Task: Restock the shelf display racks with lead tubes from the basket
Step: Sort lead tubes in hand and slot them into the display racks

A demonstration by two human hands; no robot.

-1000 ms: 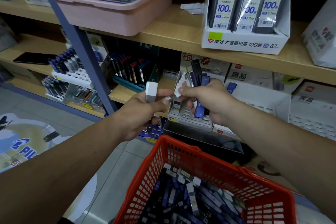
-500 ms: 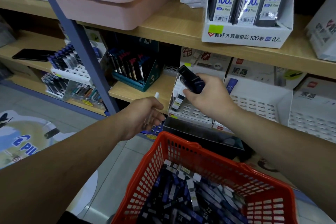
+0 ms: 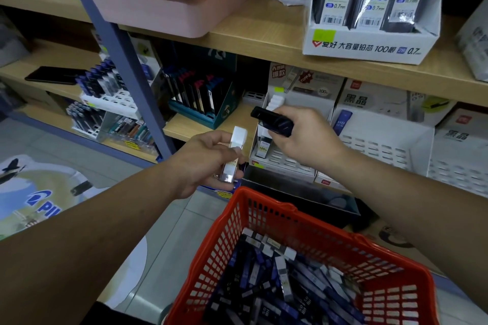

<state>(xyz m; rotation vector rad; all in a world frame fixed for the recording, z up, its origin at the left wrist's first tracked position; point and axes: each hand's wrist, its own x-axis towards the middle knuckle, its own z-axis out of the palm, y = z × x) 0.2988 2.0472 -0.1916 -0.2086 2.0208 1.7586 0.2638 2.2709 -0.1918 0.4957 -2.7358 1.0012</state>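
Observation:
A red plastic basket at the bottom holds several dark blue and clear lead tubes. My left hand grips a clear lead tube with a white cap, upright, just left of the white slotted display rack on the lower shelf. My right hand holds a small bunch of dark tubes, tilted leftward, above that rack. One tube labelled 100 stands in the rack.
A second white rack with one blue tube stands to the right. A teal box of lead cases sits left of the racks. Above, a pink tub and a white 0.7 lead box occupy the upper shelf. A blue post rises at left.
My right hand moved away from my left and tipped its dark tubes over to the left above the rack. My left hand dropped, then raised its white-capped tube beside the rack.

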